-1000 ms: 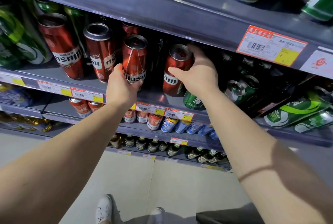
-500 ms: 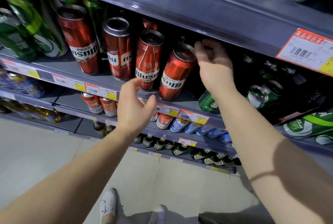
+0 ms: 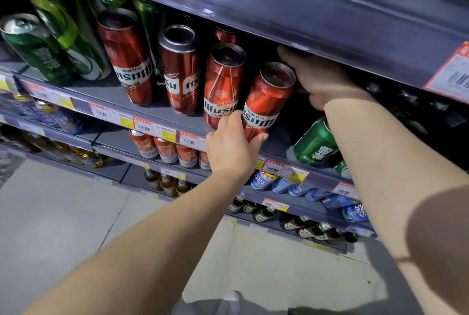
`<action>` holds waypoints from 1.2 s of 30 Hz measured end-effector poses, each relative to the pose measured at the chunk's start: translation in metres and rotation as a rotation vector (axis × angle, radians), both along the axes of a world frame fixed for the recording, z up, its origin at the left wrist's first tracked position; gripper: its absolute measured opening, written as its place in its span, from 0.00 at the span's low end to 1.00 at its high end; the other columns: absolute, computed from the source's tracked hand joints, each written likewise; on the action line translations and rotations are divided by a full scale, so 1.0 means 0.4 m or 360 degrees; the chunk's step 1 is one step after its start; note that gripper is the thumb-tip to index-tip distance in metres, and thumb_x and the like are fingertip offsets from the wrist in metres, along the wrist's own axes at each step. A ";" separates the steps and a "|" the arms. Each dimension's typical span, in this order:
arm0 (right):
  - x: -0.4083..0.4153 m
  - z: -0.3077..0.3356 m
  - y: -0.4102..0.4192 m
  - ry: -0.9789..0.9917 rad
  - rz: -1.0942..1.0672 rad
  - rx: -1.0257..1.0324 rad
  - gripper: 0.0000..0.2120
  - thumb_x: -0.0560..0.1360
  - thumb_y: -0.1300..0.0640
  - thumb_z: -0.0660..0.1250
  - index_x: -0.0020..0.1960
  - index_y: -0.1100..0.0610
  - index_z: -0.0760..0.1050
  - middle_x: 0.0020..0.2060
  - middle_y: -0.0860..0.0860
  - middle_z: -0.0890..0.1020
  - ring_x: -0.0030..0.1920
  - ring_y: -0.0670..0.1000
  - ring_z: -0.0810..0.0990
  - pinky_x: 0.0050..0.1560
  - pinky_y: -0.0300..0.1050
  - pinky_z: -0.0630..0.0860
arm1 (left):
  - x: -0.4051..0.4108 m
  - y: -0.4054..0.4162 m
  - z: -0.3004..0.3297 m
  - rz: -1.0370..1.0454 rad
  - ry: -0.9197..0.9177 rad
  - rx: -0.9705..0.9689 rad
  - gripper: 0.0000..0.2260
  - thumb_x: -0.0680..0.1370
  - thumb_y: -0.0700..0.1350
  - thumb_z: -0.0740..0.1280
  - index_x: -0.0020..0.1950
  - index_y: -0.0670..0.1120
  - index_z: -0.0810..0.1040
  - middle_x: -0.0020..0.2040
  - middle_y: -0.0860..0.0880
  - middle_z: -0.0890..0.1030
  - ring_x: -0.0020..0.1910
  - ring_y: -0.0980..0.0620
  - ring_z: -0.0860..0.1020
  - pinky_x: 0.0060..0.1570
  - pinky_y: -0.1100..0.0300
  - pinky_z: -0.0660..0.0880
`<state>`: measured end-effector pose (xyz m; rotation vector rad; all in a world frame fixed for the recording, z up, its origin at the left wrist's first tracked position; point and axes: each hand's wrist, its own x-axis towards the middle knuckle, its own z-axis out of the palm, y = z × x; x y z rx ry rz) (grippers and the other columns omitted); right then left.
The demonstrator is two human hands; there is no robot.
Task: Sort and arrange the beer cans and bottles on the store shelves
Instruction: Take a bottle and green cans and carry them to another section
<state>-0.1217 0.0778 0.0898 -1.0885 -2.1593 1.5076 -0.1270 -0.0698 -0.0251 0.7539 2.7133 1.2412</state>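
Between hands: red can (image 3: 266, 104), left hand (image 3: 232, 148) gripping base.

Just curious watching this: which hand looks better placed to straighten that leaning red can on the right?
Probably the left hand: it already wraps the tilted rightmost red aluminium can near its base, while the right hand reaches past it into the dark shelf.

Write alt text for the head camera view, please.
A person's left hand grips the base of a tall red beer can on a grey store shelf, while the right hand reaches behind it. More red cans and green cans stand further left.
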 end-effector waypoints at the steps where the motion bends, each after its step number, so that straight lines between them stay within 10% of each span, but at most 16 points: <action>1: 0.019 -0.008 0.000 0.0108 -0.0136 0.0034 0.12 0.73 0.45 0.71 0.53 0.47 0.74 0.57 0.44 0.79 0.58 0.48 0.77 0.64 0.54 0.72 | 0.002 0.002 -0.002 0.0001 0.0006 0.0001 0.19 0.72 0.58 0.72 0.57 0.50 0.74 0.51 0.51 0.78 0.49 0.46 0.77 0.50 0.50 0.71; 8: 0.157 -0.008 -0.027 0.0453 -0.0503 0.0617 0.21 0.69 0.44 0.73 0.59 0.53 0.76 0.53 0.47 0.81 0.54 0.44 0.78 0.62 0.41 0.71 | 0.016 0.045 0.007 0.0218 -0.0217 0.0060 0.15 0.73 0.56 0.72 0.46 0.53 0.67 0.40 0.56 0.74 0.38 0.50 0.74 0.38 0.56 0.67; 12: 0.227 -0.015 -0.059 0.0527 -0.0592 0.0626 0.13 0.66 0.39 0.71 0.34 0.45 0.72 0.28 0.40 0.78 0.28 0.38 0.70 0.37 0.41 0.71 | 0.008 0.068 0.018 0.0352 -0.0426 0.0102 0.15 0.72 0.58 0.72 0.50 0.50 0.74 0.43 0.53 0.80 0.43 0.48 0.78 0.39 0.58 0.68; 18: 0.279 -0.023 -0.071 0.0598 -0.0680 0.0441 0.16 0.66 0.37 0.70 0.42 0.49 0.74 0.35 0.45 0.81 0.39 0.51 0.81 0.47 0.56 0.78 | -0.023 0.067 0.036 0.0318 -0.0493 0.0037 0.18 0.71 0.60 0.73 0.48 0.49 0.72 0.43 0.53 0.77 0.41 0.50 0.74 0.41 0.57 0.70; 24: 0.298 -0.038 -0.110 0.0551 -0.0627 0.0485 0.13 0.69 0.39 0.69 0.36 0.45 0.69 0.25 0.33 0.73 0.29 0.38 0.72 0.39 0.42 0.69 | -0.025 0.046 0.030 0.0233 -0.0321 -0.0128 0.18 0.72 0.60 0.72 0.51 0.49 0.73 0.39 0.54 0.74 0.38 0.49 0.72 0.39 0.56 0.69; 36: 0.353 -0.062 -0.220 0.0739 -0.0564 0.0293 0.06 0.69 0.42 0.70 0.45 0.38 0.77 0.43 0.39 0.84 0.48 0.43 0.82 0.52 0.47 0.76 | -0.023 -0.003 0.015 0.0094 -0.0338 0.0012 0.10 0.76 0.53 0.69 0.54 0.49 0.79 0.44 0.55 0.82 0.42 0.52 0.79 0.40 0.59 0.74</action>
